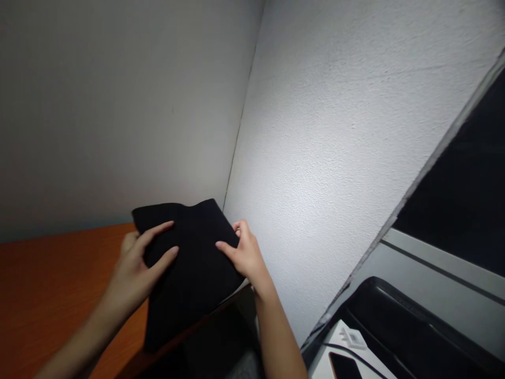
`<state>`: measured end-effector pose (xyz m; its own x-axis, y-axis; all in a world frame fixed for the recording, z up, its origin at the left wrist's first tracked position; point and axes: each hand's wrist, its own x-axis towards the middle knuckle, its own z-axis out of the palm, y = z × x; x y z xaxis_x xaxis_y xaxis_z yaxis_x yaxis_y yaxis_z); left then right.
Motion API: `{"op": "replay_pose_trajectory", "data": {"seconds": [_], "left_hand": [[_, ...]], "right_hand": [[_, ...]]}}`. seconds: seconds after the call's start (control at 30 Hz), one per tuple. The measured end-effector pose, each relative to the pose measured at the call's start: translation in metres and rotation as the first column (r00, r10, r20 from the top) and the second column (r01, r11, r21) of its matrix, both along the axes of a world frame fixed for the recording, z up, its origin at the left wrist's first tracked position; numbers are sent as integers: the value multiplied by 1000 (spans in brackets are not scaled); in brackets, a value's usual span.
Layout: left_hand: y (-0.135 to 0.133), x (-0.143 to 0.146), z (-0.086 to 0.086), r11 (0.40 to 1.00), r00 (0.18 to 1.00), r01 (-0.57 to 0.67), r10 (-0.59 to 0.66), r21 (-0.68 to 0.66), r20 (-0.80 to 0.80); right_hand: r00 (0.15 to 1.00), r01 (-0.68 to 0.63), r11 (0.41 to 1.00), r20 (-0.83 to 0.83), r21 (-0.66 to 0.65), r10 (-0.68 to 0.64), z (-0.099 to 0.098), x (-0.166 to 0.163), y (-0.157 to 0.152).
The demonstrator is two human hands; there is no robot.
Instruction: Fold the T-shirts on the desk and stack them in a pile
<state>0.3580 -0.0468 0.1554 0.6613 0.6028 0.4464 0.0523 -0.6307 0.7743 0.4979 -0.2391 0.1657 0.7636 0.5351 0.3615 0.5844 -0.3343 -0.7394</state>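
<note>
A thin black sheet (193, 263), matte and flexible like a mat, is held up at an angle over the corner of an orange-brown wooden table (59, 279). Its far edge dips in a wave. My left hand (145, 258) grips the left edge, with thumb and index finger on the top face and the other fingers behind. On the right edge my right hand (242, 250) pinches the sheet, thumb on top and fingers curled round the back. What lies under the sheet is hidden.
Two pale walls (323, 158) meet in a corner behind the table. At lower right, a white surface (335, 345) carries a phone (344, 366), a cable and a small white item (354, 337). A black padded object (410, 326) is beside them, below a dark window (461, 173).
</note>
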Motion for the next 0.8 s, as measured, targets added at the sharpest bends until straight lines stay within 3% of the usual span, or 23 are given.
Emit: {"op": "replay_pose_trajectory", "data": {"seconds": [0.03,0.1,0.2,0.27,0.37,0.47,0.57,0.67,0.8], "left_hand": [[-7,21,3,999,999,34,-34,-18,26],[-16,59,-12,996,997,78,-77,-41,25],[-22,98,-69,994,992,76,-84,-84,-90],[-26,110,-108,991,984,64,-83,-121,-156],[-30,111,-142,987,983,77,-99,-141,-157],[-32,105,-144,982,980,102,-126,-156,-156],[-31,98,-141,979,984,95,-120,-179,-133],[-32,88,-148,960,991,82,-107,-266,-82],[-33,73,-161,954,972,43,-108,-297,-209]], "right_hand": [[1000,1,1000,-21,29,-1,0,21,-8],[996,0,1000,-87,17,2,-12,56,-19],[987,59,984,-141,-171,-83,-53,89,-28],[982,77,955,-142,-286,-122,-85,95,-34],[983,36,937,-156,-347,-95,-122,90,-47],[986,48,929,-130,-368,-102,-139,84,-60],[988,78,917,-91,-390,-122,-144,83,-70],[987,116,899,-53,-423,-152,-147,87,-73],[978,180,864,-9,-471,-209,-153,90,-72]]}}
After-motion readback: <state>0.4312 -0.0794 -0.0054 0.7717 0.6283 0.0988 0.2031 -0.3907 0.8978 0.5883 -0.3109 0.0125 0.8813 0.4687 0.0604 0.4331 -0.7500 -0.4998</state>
